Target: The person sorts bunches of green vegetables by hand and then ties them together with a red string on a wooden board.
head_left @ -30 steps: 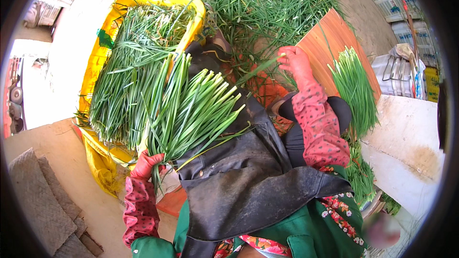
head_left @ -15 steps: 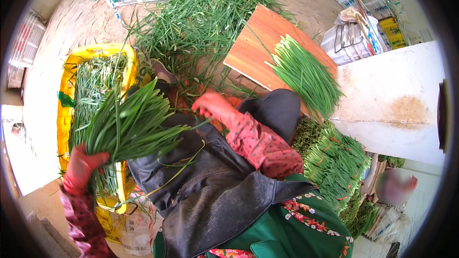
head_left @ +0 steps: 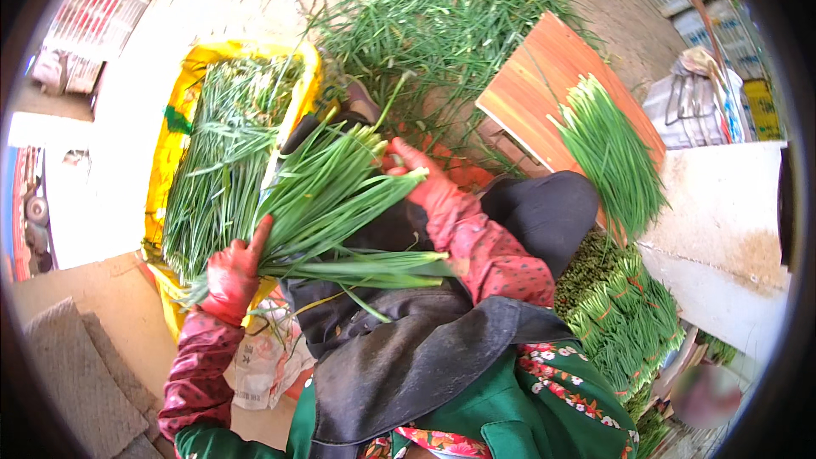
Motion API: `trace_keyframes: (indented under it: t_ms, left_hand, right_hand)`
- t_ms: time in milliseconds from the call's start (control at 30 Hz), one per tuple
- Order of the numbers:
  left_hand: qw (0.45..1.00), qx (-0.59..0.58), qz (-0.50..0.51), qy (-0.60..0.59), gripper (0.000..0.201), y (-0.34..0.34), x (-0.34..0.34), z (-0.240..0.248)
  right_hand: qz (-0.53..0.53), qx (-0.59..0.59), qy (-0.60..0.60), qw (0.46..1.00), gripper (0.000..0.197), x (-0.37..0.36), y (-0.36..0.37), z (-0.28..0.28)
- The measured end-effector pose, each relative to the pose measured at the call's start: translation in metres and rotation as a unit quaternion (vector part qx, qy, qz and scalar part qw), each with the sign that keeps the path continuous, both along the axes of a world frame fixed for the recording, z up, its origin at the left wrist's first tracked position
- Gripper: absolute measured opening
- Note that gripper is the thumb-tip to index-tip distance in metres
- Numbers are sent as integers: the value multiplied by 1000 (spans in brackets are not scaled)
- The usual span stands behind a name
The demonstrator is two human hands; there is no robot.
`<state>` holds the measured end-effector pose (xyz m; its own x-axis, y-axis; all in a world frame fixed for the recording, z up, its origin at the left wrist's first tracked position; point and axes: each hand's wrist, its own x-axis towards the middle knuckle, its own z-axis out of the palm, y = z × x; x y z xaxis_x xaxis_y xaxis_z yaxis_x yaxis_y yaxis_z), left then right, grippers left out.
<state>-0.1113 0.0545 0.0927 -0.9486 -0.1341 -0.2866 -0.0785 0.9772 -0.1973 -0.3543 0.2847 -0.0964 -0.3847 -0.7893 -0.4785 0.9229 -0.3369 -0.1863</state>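
Note:
A loose bunch of garlic chives (head_left: 327, 195) lies across my lap, its leaf tips to the left and pale stem ends to the right. My left hand (head_left: 234, 279), in a red rubber glove, grips it near the leaf end, with one finger stretched along the leaves. At the stem ends, my gloved right hand (head_left: 418, 173) has its fingers closed on a few stems, partly hidden by them. Several stalks splay out below the main bunch. To the left, a yellow crate (head_left: 161, 178) full of chives stands beside my leg.
A wooden board (head_left: 520, 100) at the right carries a neat chive bundle (head_left: 614, 157). Loose chive leaves (head_left: 459, 30) form a heap on the floor ahead. Tied bundles (head_left: 629, 323) are stacked by my right side, near a white panel (head_left: 722, 212). White crates (head_left: 98, 13) stand far left.
My left hand has brought the chives rightward over my lap, and the stem ends now meet my right hand, which was apart from them. The whole view has shifted, too.

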Motion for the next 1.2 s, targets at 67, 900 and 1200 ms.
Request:
trace_keyframes:
  t_ms: [67,900,1200]
  left_hand:
    - [1000,1,14,12,88,1,30,-21]
    - [998,-12,25,61,70,21,56,-38]
    - [995,42,68,61,67,20,65,-48]
  right_hand:
    - [22,-26,53,998,33,-9,23,5]
    - [401,448,655,458,56,-37,-96,126]
    - [146,421,465,765,19,-108,-32,87]
